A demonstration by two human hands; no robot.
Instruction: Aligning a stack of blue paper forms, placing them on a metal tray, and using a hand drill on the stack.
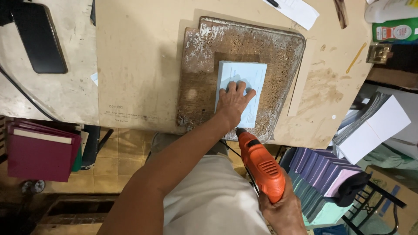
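Note:
My left hand [234, 100] presses flat on a light blue stack of paper [244, 80] that lies on a worn, pitted board [204, 65] on the workbench. My right hand [285, 211] grips the handle of an orange electric drill [260, 164]. The drill points up toward the near edge of the paper stack, its black chuck [240, 131] just below my left wrist. The bit's tip is hidden behind my left hand.
A black phone [39, 39] lies at the bench's top left. Bottles [394, 19] and white paper [296, 9] sit along the top right. Stacks of booklets [324, 172] and white sheets [374, 126] stand right of me; maroon folders [39, 150] sit lower left.

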